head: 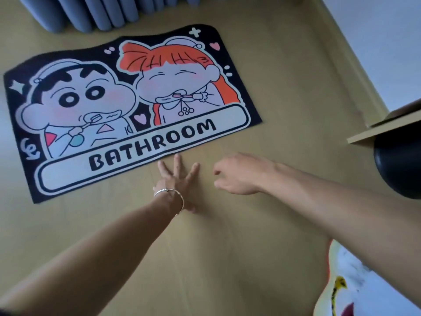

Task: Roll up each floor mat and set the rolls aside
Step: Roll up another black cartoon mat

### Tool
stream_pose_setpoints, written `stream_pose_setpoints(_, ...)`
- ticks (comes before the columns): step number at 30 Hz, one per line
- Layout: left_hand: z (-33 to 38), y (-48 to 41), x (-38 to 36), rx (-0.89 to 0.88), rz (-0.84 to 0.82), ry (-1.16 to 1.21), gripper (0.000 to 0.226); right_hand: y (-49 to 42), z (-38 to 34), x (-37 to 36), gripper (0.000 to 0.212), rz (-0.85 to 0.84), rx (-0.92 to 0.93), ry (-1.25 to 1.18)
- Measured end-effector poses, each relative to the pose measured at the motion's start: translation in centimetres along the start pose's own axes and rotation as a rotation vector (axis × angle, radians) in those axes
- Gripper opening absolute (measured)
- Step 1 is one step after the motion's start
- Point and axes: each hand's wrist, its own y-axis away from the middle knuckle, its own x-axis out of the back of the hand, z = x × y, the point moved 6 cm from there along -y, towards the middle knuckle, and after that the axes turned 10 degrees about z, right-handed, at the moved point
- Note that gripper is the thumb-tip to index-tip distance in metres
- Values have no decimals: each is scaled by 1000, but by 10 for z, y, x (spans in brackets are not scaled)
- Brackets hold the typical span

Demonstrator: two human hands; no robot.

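Tan floor (284, 99) carries a black-bordered mat (127, 106), lying flat and unrolled, printed with two cartoon children brushing their teeth above the word BATHROOM. My left hand (176, 179), a silver bracelet (169, 193) on its wrist, is spread wide with straight fingers and holds nothing; its fingertips (177, 157) reach the mat's near edge, though I cannot tell if they touch it. My right hand (239, 174) hangs just beside the left, over bare floor, with its fingers loosely curled and nothing in them. Nothing lies between either hand and the mat. Blue curtain (102, 12) folds hang just beyond the mat's far edge. At right, a pale shelf (376, 133) juts into view over a black round object (401, 163), with a white wall (387, 42) behind. A second mat (355, 281), white with yellow and orange, shows only a corner under my right forearm, well apart from the first. Count: two mats, two hands, one bracelet.
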Motion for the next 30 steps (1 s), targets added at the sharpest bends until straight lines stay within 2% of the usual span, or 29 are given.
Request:
stream_pose_setpoints(6,-5,-3,1,-66,13,-155,117,-18,51,8,35,15,-41,126)
stream_pose_setpoints(9,-10,-8,10,-69,-68,-205,112,-49,42,12,37,86,35,128)
stream_pose_setpoints(13,-3,-5,18,-17,-163,-156,102,-88,13,13,37,133,185,203)
stream_pose_setpoints(18,-8,12,3,2,-58,77,82,-133,-20,19,36,222,292,234)
stream_pose_setpoints(21,-15,30,-3,4,-12,160,76,-153,-47,8,52,270,365,258)
stream_pose_setpoints(24,-34,54,-5,127,98,228,66,-166,-68,-11,65,236,417,343)
stream_pose_setpoints(27,-47,82,-17,308,130,353,61,-172,-77,-15,48,254,453,407)
stream_pose_setpoints(30,-44,102,-32,396,122,397,63,-168,-85,-16,26,333,589,442)
